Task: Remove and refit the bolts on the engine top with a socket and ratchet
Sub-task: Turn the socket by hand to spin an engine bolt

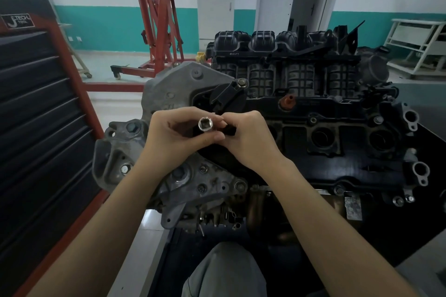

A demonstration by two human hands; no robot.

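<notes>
A shiny steel socket (205, 124) is held up over the engine top (337, 142), its square drive hole facing me. My left hand (171, 135) grips the socket from the left, fingers curled round it. My right hand (246, 137) pinches the socket's right side with fingertips, and a small black part (229, 130) shows under its fingers. A black ratchet (228, 93) lies slanted on the engine behind my hands, its head on a bolt (242, 82). Several more bolts sit along the black cover's near edge (339, 190).
A dark tool cabinet with red frame (43, 108) stands close on the left. A red engine hoist (156, 31) is behind on the floor. The ribbed black intake manifold (289, 65) rises at the engine's far side. A white rack (420, 46) stands far right. My knee (224, 272) is below.
</notes>
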